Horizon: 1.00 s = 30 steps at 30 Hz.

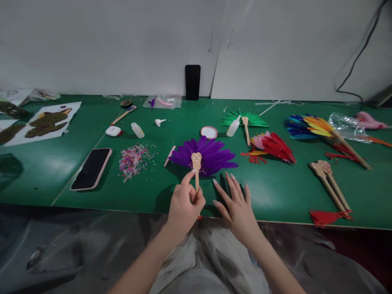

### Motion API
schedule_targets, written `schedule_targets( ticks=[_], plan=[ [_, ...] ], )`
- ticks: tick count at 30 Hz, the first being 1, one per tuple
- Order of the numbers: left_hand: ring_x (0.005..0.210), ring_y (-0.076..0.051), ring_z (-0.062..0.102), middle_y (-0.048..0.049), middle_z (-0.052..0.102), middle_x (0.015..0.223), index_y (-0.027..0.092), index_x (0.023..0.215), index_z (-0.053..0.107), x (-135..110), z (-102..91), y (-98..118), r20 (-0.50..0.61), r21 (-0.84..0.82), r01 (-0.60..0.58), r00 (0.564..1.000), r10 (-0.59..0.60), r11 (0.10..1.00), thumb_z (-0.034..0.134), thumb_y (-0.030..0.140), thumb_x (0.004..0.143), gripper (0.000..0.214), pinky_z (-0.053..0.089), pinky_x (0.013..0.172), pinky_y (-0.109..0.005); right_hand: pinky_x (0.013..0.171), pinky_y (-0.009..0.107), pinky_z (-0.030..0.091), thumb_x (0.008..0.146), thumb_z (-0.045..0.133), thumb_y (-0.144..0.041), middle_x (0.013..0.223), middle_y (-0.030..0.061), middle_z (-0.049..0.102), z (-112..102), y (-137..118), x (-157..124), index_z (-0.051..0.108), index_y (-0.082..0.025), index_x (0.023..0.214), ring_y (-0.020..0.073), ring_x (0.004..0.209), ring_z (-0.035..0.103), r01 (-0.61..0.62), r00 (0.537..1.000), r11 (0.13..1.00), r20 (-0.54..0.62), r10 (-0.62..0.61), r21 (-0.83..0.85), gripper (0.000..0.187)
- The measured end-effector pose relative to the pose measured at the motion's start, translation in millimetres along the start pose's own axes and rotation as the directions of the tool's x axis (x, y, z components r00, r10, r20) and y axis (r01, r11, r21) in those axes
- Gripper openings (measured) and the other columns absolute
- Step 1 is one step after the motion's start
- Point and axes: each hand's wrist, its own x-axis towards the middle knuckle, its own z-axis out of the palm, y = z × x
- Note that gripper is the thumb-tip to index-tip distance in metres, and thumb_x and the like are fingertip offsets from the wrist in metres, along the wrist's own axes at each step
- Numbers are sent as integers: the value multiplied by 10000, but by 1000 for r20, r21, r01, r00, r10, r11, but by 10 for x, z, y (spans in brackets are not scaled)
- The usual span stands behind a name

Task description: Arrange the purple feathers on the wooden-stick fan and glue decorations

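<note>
A purple feather fan [206, 156] with a pale wooden handle lies on the green table [159, 188] in front of me. My left hand [183, 206] is closed round the lower end of that handle, index finger stretched up along it. My right hand [235, 204] hovers just right of the handle near the table's front edge, fingers spread and holding nothing.
A phone [91, 168] lies at the left beside a heap of coloured sequins [133, 161]. Glue bottles [137, 130], a white lid [209, 132], and green [243, 119], red [271, 146] and multicoloured fans [315, 127] lie further back. Spare wooden handles [329, 181] rest at the right.
</note>
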Motion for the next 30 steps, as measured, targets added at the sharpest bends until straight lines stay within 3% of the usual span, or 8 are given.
schedule_targets(
  ticks=[4, 8, 11, 14, 16, 21, 25, 30],
  plan=[
    [465, -84, 388, 114, 319, 533, 182, 1263, 369, -34, 36, -20, 22, 43, -39, 999, 38, 998, 482, 106, 808, 474, 414, 594, -209, 1031, 635, 251, 953, 388, -397, 1491, 189, 321, -12, -100, -7, 445, -223, 1384, 338, 1375, 282, 81, 997, 995, 4, -82, 55, 469],
    [481, -90, 405, 107, 349, 532, 187, 1268, 374, -67, 20, -37, 18, 63, -83, 996, 82, 994, 482, 99, 805, 484, 429, 620, -219, 1042, 620, 263, 949, 416, -358, 1403, 183, 456, -35, -50, -14, 496, -174, 1322, 327, 1306, 405, 73, 996, 988, -64, -65, 134, 423],
    [464, -84, 385, 108, 326, 538, 185, 1254, 373, -55, -7, -26, 14, 53, -62, 998, 61, 997, 477, 100, 812, 462, 401, 568, -199, 1032, 528, 350, 938, 464, -310, 1154, 140, 650, -46, 50, 15, 570, -157, 1163, 263, 1075, 604, 60, 983, 972, -183, -18, 227, 292],
    [450, -78, 357, 113, 294, 538, 191, 1250, 368, -26, -33, -1, 8, 50, -63, 998, 63, 997, 479, 98, 806, 467, 376, 541, -188, 893, 417, 488, 926, 492, -278, 935, 97, 700, -31, 153, 141, 587, -175, 1020, 231, 882, 655, 29, 969, 965, -243, 37, 262, 169],
    [445, -75, 339, 115, 289, 538, 201, 1253, 366, -10, -52, 20, 1, 46, -75, 997, 75, 996, 479, 101, 806, 472, 366, 534, -183, 813, 400, 520, 918, 501, -293, 972, 132, 683, 4, 213, 283, 575, -161, 1057, 261, 918, 641, 25, 973, 969, -228, 33, 247, 206],
    [449, -71, 324, 115, 318, 548, 212, 1261, 358, -1, -93, 59, -9, 25, -50, 999, 50, 998, 483, 100, 800, 491, 356, 531, -179, 870, 526, 462, 838, 594, -424, 1125, 259, 612, 134, 319, 671, 531, -70, 1162, 394, 1083, 553, 114, 983, 972, -163, -81, 204, 484],
    [454, -72, 332, 118, 319, 539, 222, 1263, 356, 3, -117, 55, -1, -17, -12, 1000, 12, 1000, 495, 112, 796, 499, 349, 528, -176, 831, 452, 489, 876, 546, -362, 1000, 172, 662, 166, 339, 832, 557, -140, 1065, 327, 966, 613, 191, 981, 956, -85, -176, 221, 291],
    [454, -71, 338, 118, 340, 537, 220, 1258, 357, 56, -210, 67, 45, -123, 107, 994, -103, 987, 499, 147, 822, 464, 336, 506, -172, 685, 397, 489, 917, 457, -311, 842, 138, 616, 88, 312, 851, 525, -186, 844, 298, 800, 611, 157, 987, 961, 3, -162, 230, 160]
  ],
)
